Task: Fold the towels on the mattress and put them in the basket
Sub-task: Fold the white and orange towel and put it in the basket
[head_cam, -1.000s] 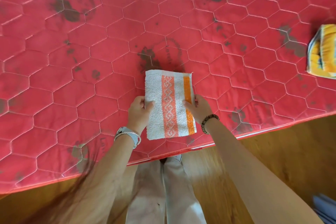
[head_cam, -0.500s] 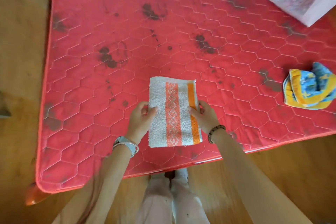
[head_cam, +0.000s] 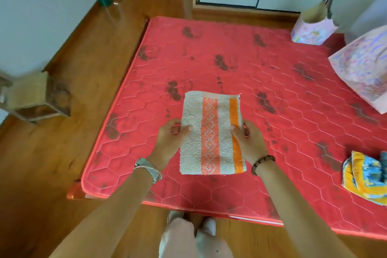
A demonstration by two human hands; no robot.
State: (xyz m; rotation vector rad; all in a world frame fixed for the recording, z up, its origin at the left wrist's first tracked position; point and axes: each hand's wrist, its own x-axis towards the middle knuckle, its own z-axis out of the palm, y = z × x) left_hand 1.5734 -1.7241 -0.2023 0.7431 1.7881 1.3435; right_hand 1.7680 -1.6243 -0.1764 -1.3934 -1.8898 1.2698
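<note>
— Where is the work right now?

— The folded white terry towel with coral and orange stripes (head_cam: 211, 134) is mid-view, over the near half of the red quilted mattress (head_cam: 282, 136). The left hand (head_cam: 169, 140) pinches its nine o'clock edge, thumb on top and fingers curled beneath. The right hand (head_cam: 249, 142) grips the three o'clock edge the same way. I cannot tell whether the towel rests on the mattress or hangs just clear of it.

— What might spoil it from here?

— Only the side edges are gripped, near their middles. I'd judge the twelve and six o'clock ends could sag and the layers slide open on the carry, undoing the fold.

— And the basket?

— A blurred woven straw-coloured box (head_cam: 35, 94) stands on the wooden floor (head_cam: 62, 163) at nine o'clock, off the mattress. It is probably the basket, though I can't be sure. A sideways reach with a floppy bundle risks dropping it short.

— Anything left?

— A crumpled yellow and blue towel (head_cam: 366, 176) lies at four o'clock, near the mattress's near edge, unfolded and easy to overlook.
</note>
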